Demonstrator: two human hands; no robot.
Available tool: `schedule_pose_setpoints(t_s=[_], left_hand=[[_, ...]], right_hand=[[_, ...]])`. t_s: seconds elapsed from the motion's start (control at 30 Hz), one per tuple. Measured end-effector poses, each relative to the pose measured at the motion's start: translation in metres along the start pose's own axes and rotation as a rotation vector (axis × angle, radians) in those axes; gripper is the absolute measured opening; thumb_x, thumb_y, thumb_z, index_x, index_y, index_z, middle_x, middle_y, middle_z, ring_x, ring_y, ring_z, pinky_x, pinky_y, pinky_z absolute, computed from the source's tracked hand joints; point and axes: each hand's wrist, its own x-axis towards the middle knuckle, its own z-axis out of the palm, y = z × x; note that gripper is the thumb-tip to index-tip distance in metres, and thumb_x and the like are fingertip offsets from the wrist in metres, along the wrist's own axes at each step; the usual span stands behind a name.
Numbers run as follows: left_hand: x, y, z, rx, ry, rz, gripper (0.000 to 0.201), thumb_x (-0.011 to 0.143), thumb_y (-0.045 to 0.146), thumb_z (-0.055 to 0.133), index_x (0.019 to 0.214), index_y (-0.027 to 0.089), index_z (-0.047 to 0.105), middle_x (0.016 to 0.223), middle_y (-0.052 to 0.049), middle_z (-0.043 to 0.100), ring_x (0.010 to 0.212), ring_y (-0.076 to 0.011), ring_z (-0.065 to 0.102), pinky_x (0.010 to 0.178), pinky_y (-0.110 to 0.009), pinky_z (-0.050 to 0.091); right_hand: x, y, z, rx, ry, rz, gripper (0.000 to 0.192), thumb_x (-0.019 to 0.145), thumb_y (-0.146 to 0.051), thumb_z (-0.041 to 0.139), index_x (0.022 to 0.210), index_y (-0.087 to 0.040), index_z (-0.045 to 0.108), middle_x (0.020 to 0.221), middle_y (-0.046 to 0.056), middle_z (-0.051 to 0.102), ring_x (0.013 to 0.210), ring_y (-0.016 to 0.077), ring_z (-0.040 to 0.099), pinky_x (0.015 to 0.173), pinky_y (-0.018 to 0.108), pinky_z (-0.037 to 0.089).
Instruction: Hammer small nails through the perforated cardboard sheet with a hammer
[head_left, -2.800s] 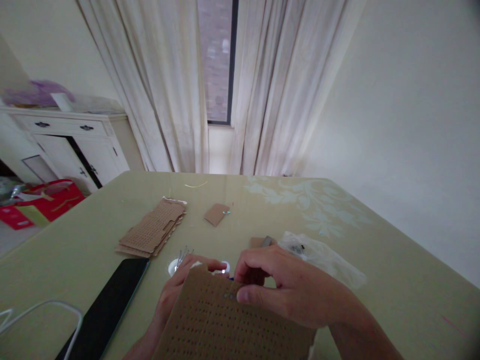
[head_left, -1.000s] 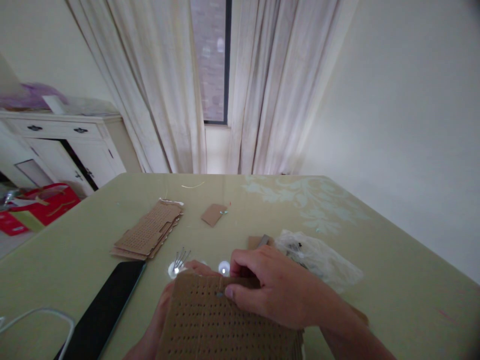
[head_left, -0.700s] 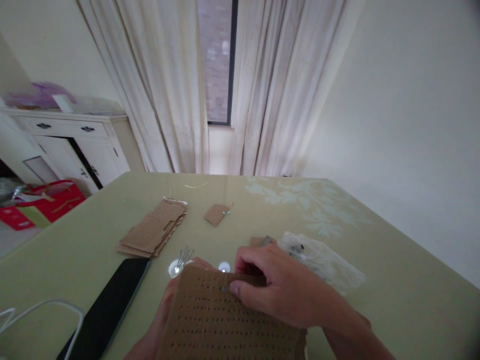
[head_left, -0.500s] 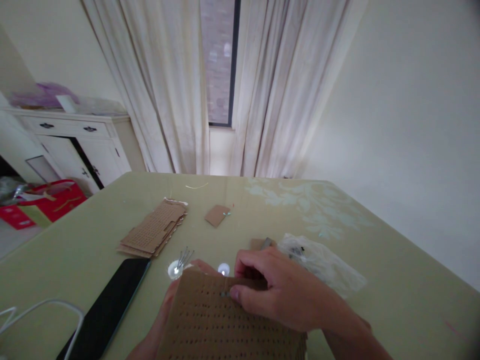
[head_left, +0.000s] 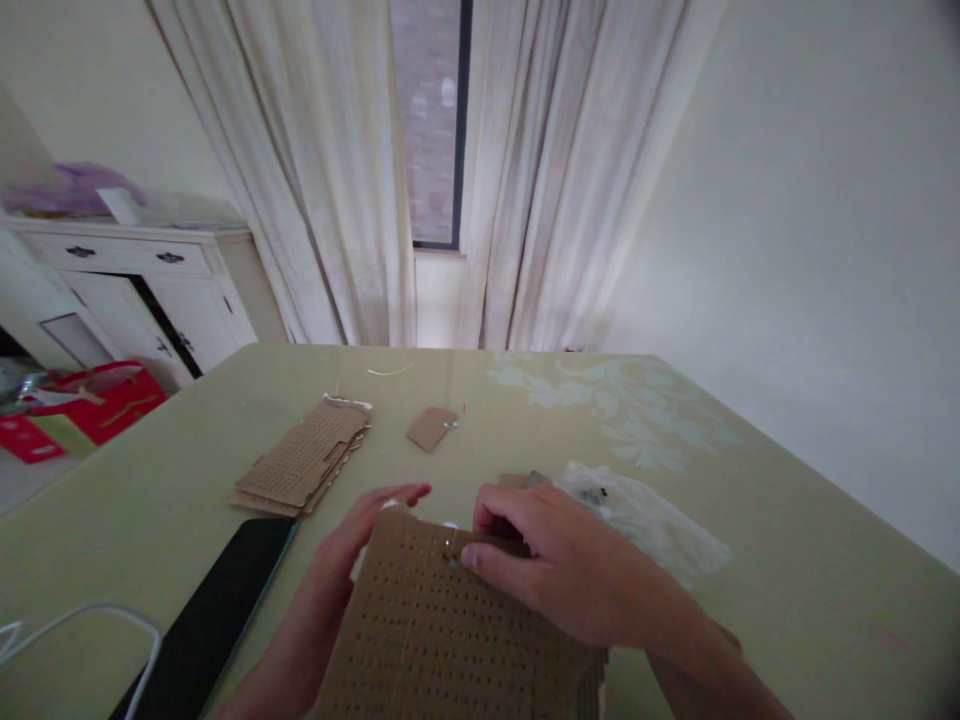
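Observation:
A brown perforated cardboard sheet (head_left: 450,640) stands tilted toward me at the near edge of the table. My right hand (head_left: 559,565) grips its top edge, thumb pressing a small metal pin (head_left: 451,560) into a hole on the near face. My left hand (head_left: 360,545) reaches past the sheet's left edge with fingers stretched out, over the spot where small white pieces and thin pins lie; what it touches is hidden.
A stack of perforated cardboard pieces (head_left: 307,458) and a small cardboard scrap (head_left: 431,428) lie farther out on the green table (head_left: 787,520). A clear plastic bag (head_left: 652,525) lies right, a black tablet (head_left: 202,630) and white cable (head_left: 90,625) left. White cabinet and red bags stand beyond.
My left hand has come out from behind the sheet and stretched forward over the white pieces, hiding them. The right hand and sheet have stayed nearly still, still pressing the pin.

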Motion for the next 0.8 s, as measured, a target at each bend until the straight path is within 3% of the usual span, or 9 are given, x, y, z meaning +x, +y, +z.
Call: schedule_pose_setpoints(t_s=[0.1,0.23,0.33,0.5,0.57,0.67,0.73,0.77,0.8], left_hand=[[0.007,0.014,-0.020,0.046,0.112,0.159,0.026,0.106,0.028,0.063,0.126,0.034,0.078,0.123,-0.002,0.079,0.112,-0.0197,0.074,0.096,-0.030,0.058],[0.002,0.034,-0.020,0.228,-0.004,0.458,0.016,0.104,0.037,0.073,0.117,0.037,0.083,0.113,0.001,0.081,0.112,-0.0232,0.067,0.101,-0.036,0.047],[-0.003,0.042,-0.011,0.298,-0.034,0.531,0.018,0.108,0.028,0.068,0.110,0.036,0.083,0.103,0.003,0.084,0.105,-0.0219,0.068,0.099,-0.039,0.044],[-0.010,0.045,-0.018,0.098,-0.102,0.684,0.012,0.102,0.024,0.075,0.108,0.033,0.081,0.092,0.004,0.086,0.092,-0.0210,0.075,0.091,-0.037,0.056],[-0.008,0.035,-0.027,0.019,-0.025,0.575,0.011,0.102,0.026,0.073,0.108,0.034,0.079,0.093,0.004,0.086,0.090,-0.0200,0.078,0.087,-0.033,0.060],[0.006,-0.001,-0.035,0.130,0.106,0.025,0.014,0.100,0.040,0.071,0.105,0.029,0.078,0.095,0.001,0.086,0.085,-0.0209,0.080,0.077,-0.029,0.061],[0.017,-0.032,-0.037,0.236,-0.046,-0.298,0.034,0.098,0.052,0.060,0.103,0.024,0.078,0.095,-0.003,0.086,0.090,-0.0254,0.081,0.079,-0.031,0.062],[0.022,-0.046,-0.037,0.342,-0.185,-0.411,0.038,0.098,0.053,0.055,0.106,0.024,0.078,0.100,-0.004,0.087,0.097,-0.0264,0.081,0.083,-0.032,0.061],[0.026,-0.059,-0.037,0.400,-0.211,-0.473,0.037,0.095,0.050,0.057,0.103,0.022,0.080,0.100,-0.007,0.087,0.097,-0.0293,0.081,0.084,-0.034,0.060]], right_hand=[[-0.002,-0.001,0.003,-0.048,0.022,0.032,0.016,0.101,-0.035,0.070,0.093,-0.023,0.066,0.088,0.000,0.069,0.086,0.0199,0.058,0.072,0.031,0.031],[-0.006,-0.005,0.012,-0.129,-0.014,0.021,0.016,0.103,-0.037,0.067,0.099,-0.022,0.069,0.093,0.004,0.074,0.088,0.0223,0.064,0.072,0.032,0.031],[-0.008,-0.010,0.018,-0.194,-0.041,-0.002,0.020,0.104,-0.040,0.065,0.097,-0.022,0.067,0.092,0.005,0.076,0.085,0.0234,0.066,0.068,0.034,0.028],[-0.005,-0.009,0.024,-0.234,-0.061,0.007,0.013,0.103,-0.033,0.066,0.096,-0.022,0.068,0.093,0.003,0.078,0.083,0.0224,0.068,0.068,0.034,0.028],[-0.004,-0.005,0.021,-0.230,-0.042,0.006,0.014,0.103,-0.034,0.066,0.098,-0.022,0.069,0.093,0.004,0.077,0.085,0.0226,0.066,0.070,0.034,0.030],[-0.005,0.000,0.006,-0.156,0.023,0.027,0.015,0.102,-0.035,0.069,0.095,-0.022,0.069,0.090,0.002,0.072,0.087,0.0211,0.063,0.074,0.032,0.033],[-0.007,0.002,-0.006,-0.104,0.050,0.039,0.015,0.101,-0.032,0.070,0.090,-0.022,0.067,0.086,0.000,0.069,0.084,0.0192,0.060,0.074,0.031,0.034],[-0.007,0.003,-0.011,-0.081,0.046,0.045,0.016,0.101,-0.031,0.070,0.088,-0.022,0.066,0.084,-0.001,0.068,0.083,0.0185,0.059,0.074,0.031,0.034],[-0.008,0.003,-0.015,-0.063,0.035,0.045,0.017,0.101,-0.031,0.069,0.087,-0.022,0.066,0.083,-0.002,0.067,0.082,0.0181,0.058,0.074,0.031,0.034]])
